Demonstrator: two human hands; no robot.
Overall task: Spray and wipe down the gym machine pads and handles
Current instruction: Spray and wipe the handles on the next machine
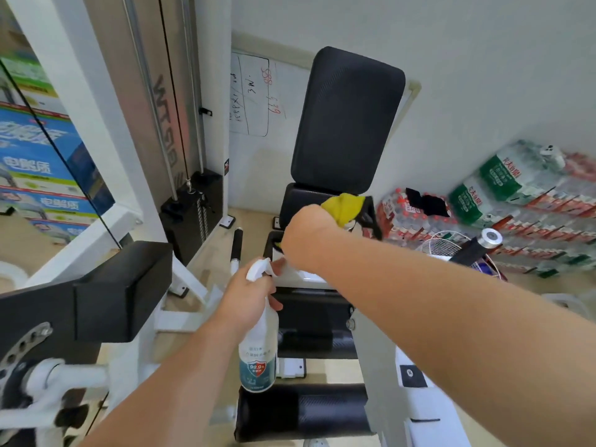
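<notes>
My left hand point(248, 293) grips a white spray bottle point(258, 359) by its neck, nozzle pointing right, low in the middle of the view. My right hand point(308, 235) reaches forward, shut on a yellow cloth point(345, 204) that rests at the front of the black seat pad point(300, 196). Above it rises the black back pad point(346, 119), tilted back toward the wall. A black roller pad point(303, 411) lies below the bottle. A black-gripped handle point(237, 243) stands left of the seat; another with a silver end cap point(477, 248) is on the right.
A large black pad point(119, 291) on the machine arm juts in from the left. The weight stack point(193, 208) and white frame stand behind it. Packs of bottled water point(522, 201) pile against the right wall, with a white fan grille point(445, 245) before them. A whiteboard point(254, 95) leans at the back.
</notes>
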